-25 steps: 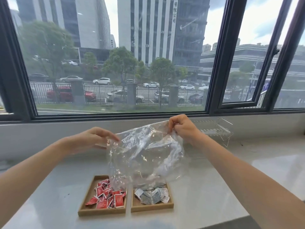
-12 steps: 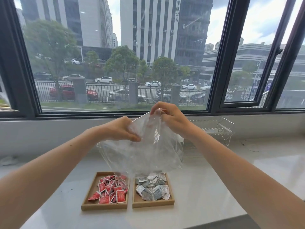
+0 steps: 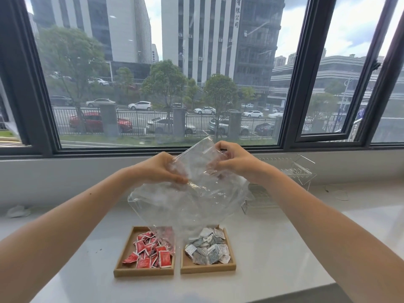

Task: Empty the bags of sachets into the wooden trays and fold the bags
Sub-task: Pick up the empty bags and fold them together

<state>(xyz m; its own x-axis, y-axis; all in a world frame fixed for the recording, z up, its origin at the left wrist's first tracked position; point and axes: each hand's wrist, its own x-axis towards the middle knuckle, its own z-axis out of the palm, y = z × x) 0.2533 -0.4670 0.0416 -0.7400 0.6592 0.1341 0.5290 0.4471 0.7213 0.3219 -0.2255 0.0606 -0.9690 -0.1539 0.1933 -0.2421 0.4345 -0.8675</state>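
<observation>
A clear plastic bag [image 3: 188, 202] hangs in the air above two wooden trays. My left hand [image 3: 157, 169] pinches its upper left part and my right hand [image 3: 236, 162] grips its top right corner, the two hands close together. The bag looks empty and crumpled; its lowest corner dips over the left tray [image 3: 122, 268], which holds several red sachets [image 3: 150, 252]. The right tray [image 3: 207, 268] holds several silver sachets [image 3: 207, 248].
The trays stand side by side on a white counter [image 3: 273, 248] under a large window. A clear acrylic rack [image 3: 293, 171] stands at the back right by the sill. A crumpled white scrap [image 3: 18, 211] lies at the far left.
My hands came together from wide apart, gathering the bag's top edge. The bag rose a little, leaving the silver sachets uncovered.
</observation>
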